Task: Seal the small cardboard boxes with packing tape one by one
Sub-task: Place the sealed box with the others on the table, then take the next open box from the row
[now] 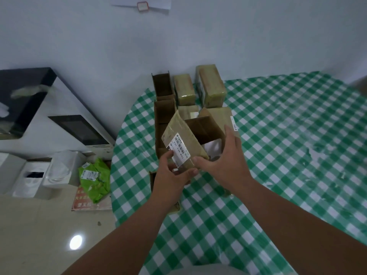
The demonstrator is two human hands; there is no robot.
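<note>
I have the open cardboard box (pixel 198 139) in both hands, lifted and tilted over the near-left part of the desk (pixel 278 155) with its green checked cloth. My left hand (pixel 172 175) grips the lower corner beneath the barcode label (pixel 181 148), fingers curled under and thumb on top; my right hand (pixel 222 155) cups the far side, fingers spread against the wall and thumb near the flap edge. Something white sits inside, though I can't tell what it is. Behind it stand two taped boxes (pixel 198 86), apparently sealed already, and a row of open empty boxes (pixel 163 100) along the desk's left edge. I see no tape roll in view, so my judgement is that this step is closing the flaps first. To do it well, I should set the box down flat, fold the flaps so their edges meet squarely, and hold them pressed with one hand before any tape goes on.
</note>
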